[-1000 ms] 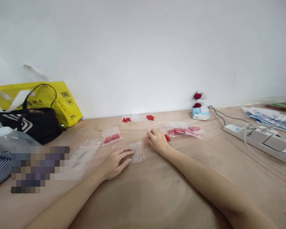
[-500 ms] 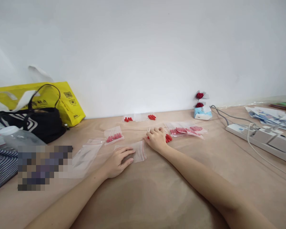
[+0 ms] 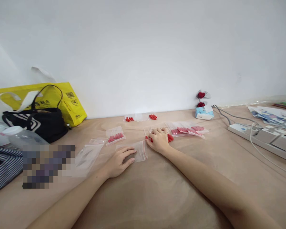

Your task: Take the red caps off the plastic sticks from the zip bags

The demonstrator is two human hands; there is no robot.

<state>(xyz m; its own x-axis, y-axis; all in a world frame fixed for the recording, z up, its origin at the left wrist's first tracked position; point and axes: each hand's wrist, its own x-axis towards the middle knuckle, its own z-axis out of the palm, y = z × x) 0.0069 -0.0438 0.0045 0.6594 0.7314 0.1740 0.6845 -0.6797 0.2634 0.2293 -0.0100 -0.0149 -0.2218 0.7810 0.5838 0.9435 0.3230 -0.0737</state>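
My left hand (image 3: pixel 121 161) lies palm down with its fingers apart on a clear zip bag (image 3: pixel 140 151), pinning it to the table. To its right, my right hand (image 3: pixel 159 140) is spread over a pile of thin white sticks with red ends (image 3: pixel 170 137). Its thumb reaches the red ends on the left, and the palm hides the middle of the pile. A zip bag holding several red pieces (image 3: pixel 115 137) lies beyond my left hand. More filled bags (image 3: pixel 188 129) overlap to the right of the pile. Another empty-looking plastic bag (image 3: pixel 89 157) rests left of my left hand.
By the wall lie more red-ended sticks (image 3: pixel 153 117) on plastic. A tissue pack (image 3: pixel 204 113) with red roses stands behind. At right are a power strip (image 3: pixel 259 135), cables and papers (image 3: pixel 271 116). Yellow (image 3: pixel 73 105) and black bags and a bottle (image 3: pixel 26 136) crowd the left.
The view has shifted slightly. My right hand has moved a little over the pile, and more red ends show beside its thumb. My left hand stays on the bag.
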